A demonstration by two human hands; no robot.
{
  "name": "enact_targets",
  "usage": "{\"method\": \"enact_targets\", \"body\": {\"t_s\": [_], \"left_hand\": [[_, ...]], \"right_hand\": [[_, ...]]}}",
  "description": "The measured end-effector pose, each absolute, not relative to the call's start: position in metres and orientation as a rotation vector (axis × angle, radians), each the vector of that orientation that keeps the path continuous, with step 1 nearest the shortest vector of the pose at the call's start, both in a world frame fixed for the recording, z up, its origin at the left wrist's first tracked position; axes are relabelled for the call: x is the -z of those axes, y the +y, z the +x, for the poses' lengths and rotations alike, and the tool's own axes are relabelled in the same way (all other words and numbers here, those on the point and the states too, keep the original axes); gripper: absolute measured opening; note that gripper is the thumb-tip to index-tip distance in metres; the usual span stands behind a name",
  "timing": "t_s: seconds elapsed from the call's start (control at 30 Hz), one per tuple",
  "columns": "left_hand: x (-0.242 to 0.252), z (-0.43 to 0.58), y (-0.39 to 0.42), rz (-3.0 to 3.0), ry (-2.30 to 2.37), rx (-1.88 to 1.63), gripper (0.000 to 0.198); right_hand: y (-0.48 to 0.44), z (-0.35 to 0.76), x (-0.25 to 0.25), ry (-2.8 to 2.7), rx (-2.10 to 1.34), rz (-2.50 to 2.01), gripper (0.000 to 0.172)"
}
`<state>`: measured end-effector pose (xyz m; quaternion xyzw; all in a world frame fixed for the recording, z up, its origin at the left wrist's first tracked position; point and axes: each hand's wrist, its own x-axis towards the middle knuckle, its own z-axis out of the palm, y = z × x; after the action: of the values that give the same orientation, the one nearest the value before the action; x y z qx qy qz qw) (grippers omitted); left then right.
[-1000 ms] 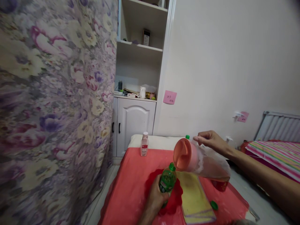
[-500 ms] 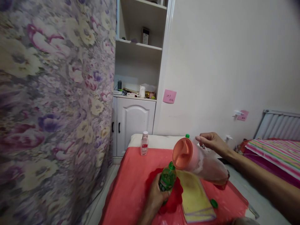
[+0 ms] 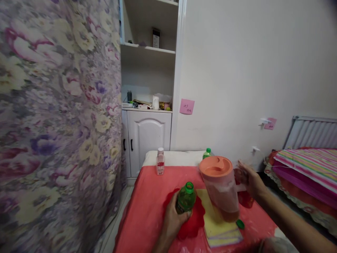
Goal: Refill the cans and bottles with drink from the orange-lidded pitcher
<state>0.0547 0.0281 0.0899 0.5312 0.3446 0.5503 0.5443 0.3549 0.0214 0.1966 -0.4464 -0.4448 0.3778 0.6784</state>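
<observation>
My left hand is wrapped round a green plastic bottle, uncapped, held over a red scallop-edged tray. With my right hand I grip the handle of a translucent pitcher with an orange lid. The pitcher leans slightly, and a little brownish liquid lies at its bottom. It is above a yellow cloth and apart from the bottle. A green cap rests beside the cloth.
A clear bottle with a white cap stands at the table's far left. Another green-capped bottle is behind the pitcher. A red object sits right of the pitcher. A floral curtain hangs at left; a bed is at right.
The pitcher has swung from nearly level, with its lid by the bottle's mouth, to almost upright and away from it. My right hand has lowered. The green bottle now stands straighter.
</observation>
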Motion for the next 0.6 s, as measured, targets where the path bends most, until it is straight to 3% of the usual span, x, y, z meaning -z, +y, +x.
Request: {"method": "enact_targets", "body": {"t_s": [0.27, 0.6], "left_hand": [[-0.09, 0.056, 0.033, 1.238, 0.916, -1.283, 0.065], [-0.079, 0.049, 0.042, 1.25, 1.034, -1.306, 0.068]], "right_hand": [[0.015, 0.358, -0.147, -0.73, -0.868, -0.91, 0.059], [0.037, 0.359, -0.113, -0.561, -0.812, -0.789, 0.048]]}}
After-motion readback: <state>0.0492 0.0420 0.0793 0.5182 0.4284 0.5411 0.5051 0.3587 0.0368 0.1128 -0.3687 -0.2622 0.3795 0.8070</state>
